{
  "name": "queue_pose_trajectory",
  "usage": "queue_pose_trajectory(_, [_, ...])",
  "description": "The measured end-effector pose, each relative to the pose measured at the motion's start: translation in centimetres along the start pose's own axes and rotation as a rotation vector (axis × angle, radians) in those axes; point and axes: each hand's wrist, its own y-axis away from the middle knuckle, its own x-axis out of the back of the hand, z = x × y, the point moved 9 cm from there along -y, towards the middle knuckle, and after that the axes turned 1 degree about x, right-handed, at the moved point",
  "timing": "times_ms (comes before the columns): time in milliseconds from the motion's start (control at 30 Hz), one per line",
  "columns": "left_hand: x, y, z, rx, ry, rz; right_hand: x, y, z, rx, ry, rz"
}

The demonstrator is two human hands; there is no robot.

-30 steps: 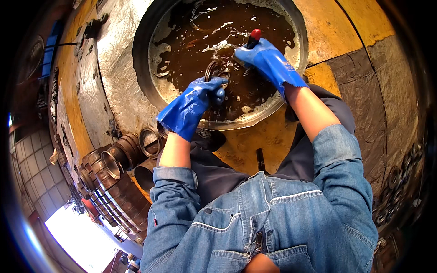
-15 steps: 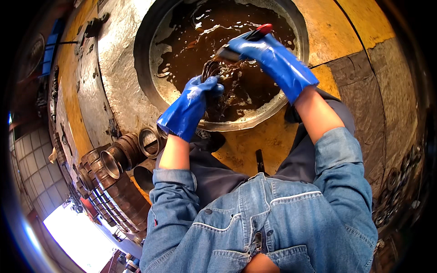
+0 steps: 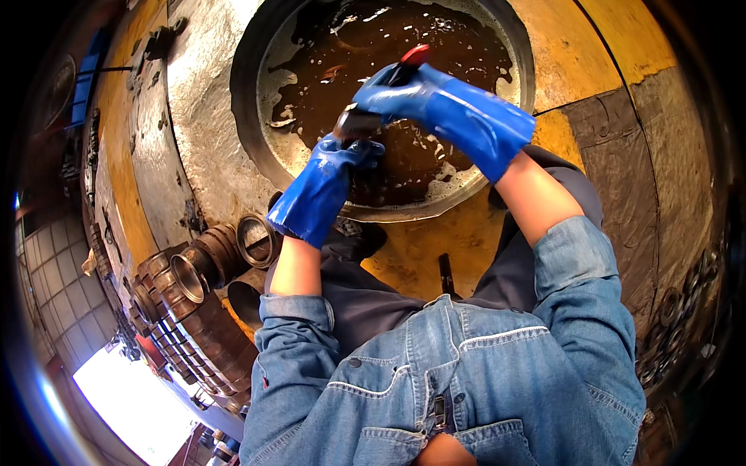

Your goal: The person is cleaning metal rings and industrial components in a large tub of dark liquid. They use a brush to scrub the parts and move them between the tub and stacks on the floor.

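Over a round basin (image 3: 522,70) of brown, foamy liquid (image 3: 326,58), both my hands wear long blue rubber gloves. My right hand (image 3: 412,95) is closed around a brush (image 3: 359,123) with a red handle end and a dark ferrule. Its bristle end points down to the left, right at my left hand (image 3: 332,163). The left hand's fingers are curled around a dark, curved metal piece, which the brush and glove now mostly cover; whether it is one ring or more, I cannot tell.
Rusty, ring-shaped metal parts (image 3: 255,239) and stacked cylinders (image 3: 214,342) stand left of my leg. More dark rings (image 3: 670,307) lie at the far right. Worn yellow floor (image 3: 420,252) shows between my knees, and a metal sheet (image 3: 206,101) lies left of the basin.
My right hand has swept the brush left and down onto the piece at my left hand. The curved metal that showed above the left glove is now mostly covered.
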Motion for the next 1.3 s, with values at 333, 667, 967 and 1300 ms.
queue_pose_trajectory(333, [0.7,-0.8,-5.6,0.381,0.218,-0.004,4.4,3.8,6.5,-0.264,0.023,0.373])
queue_pose_trajectory(667, [-2.3,-2.5,-2.2,0.149,0.317,-0.001,9.4,8.0,4.2,0.054,-0.159,0.65])
queue_pose_trajectory(967, [-0.3,-2.9,-7.2,0.359,0.268,-0.027,7.5,5.1,4.4,0.014,-0.316,0.439])
queue_pose_trajectory(1300, [1.3,-0.2,-3.0,0.205,0.14,0.01,2.1,0.6,3.1,-0.015,-0.051,0.194])
